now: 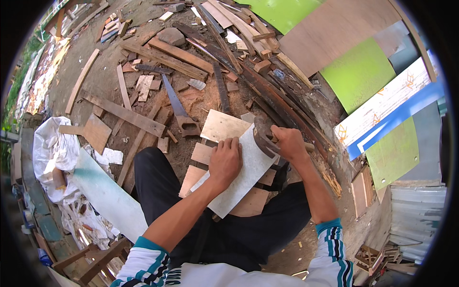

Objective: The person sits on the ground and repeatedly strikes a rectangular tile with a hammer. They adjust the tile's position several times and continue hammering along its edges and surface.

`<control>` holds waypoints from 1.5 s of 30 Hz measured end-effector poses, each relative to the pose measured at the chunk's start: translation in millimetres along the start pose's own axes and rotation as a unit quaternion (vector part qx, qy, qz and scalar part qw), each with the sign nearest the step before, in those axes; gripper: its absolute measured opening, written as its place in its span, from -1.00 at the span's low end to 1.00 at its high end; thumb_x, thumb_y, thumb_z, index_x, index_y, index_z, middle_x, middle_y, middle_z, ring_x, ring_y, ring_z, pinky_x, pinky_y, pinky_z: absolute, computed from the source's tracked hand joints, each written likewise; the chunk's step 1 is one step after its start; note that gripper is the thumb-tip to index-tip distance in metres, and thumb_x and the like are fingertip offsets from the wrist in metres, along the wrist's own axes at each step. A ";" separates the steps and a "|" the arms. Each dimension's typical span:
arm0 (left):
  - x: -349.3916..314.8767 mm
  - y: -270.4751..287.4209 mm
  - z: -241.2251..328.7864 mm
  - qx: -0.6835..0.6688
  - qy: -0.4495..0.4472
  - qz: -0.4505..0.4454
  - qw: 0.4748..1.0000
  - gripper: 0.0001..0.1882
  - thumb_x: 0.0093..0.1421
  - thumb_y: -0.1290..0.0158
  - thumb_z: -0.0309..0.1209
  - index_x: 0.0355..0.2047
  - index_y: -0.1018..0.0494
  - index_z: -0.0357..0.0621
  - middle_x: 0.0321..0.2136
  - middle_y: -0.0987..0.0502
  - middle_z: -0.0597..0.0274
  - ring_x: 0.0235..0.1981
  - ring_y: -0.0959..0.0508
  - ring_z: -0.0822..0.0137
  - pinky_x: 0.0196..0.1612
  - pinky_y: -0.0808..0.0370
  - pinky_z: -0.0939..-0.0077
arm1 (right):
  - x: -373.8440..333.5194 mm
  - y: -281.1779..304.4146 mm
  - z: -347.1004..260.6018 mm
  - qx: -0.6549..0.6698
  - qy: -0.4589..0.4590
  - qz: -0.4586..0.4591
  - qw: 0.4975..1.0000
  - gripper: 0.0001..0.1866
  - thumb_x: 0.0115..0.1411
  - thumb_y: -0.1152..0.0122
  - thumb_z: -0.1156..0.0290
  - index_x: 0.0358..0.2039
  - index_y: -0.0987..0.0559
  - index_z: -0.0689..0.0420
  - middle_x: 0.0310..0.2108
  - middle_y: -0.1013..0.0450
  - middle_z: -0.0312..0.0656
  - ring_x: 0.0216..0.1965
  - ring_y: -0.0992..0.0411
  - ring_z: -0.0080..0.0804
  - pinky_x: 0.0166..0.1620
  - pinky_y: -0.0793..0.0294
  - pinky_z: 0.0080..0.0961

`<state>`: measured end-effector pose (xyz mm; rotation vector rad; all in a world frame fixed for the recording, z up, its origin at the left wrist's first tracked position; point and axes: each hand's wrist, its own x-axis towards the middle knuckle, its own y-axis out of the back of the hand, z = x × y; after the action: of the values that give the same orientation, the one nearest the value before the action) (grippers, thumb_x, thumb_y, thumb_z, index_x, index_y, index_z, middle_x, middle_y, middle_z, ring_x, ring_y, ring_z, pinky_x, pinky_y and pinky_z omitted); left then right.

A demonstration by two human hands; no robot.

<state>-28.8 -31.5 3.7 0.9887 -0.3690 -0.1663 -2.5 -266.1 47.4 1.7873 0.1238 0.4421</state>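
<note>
My right hand is closed round the handle of a hammer. Its dark curved head lies over the upper end of a grey-white flat sheet. That sheet slants across my lap, above several pale wooden pieces. My left hand presses on the sheet's left side, fingers close together and bent down at its edge; the fingertips are partly hidden. Another wooden piece shows beneath the sheet's lower end. A handsaw with a wooden grip rests on the ground ahead.
Wood offcuts and planks litter the ground ahead, with long dark beams to the right. Green panels and corrugated metal stand at right. A white sack and a long pale board lie at left.
</note>
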 end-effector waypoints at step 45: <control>-0.2 -1.3 5.0 -0.011 0.008 -0.008 1.000 -0.72 0.40 0.03 -0.35 0.01 -0.47 -0.24 -0.13 -0.56 0.02 -0.11 -0.57 0.00 -0.07 -0.50 0.12 | -18.4 27.2 -41.4 0.295 -0.328 -0.078 0.894 -0.49 0.30 -0.29 0.01 -0.23 -0.59 0.34 -0.53 -0.53 -0.01 -0.46 -0.54 -0.22 -0.35 -0.48 -0.28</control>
<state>-30.8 -36.1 5.0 0.9711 -0.3446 -0.1769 -38.3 -241.3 77.3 2.4068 -0.0878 -0.3771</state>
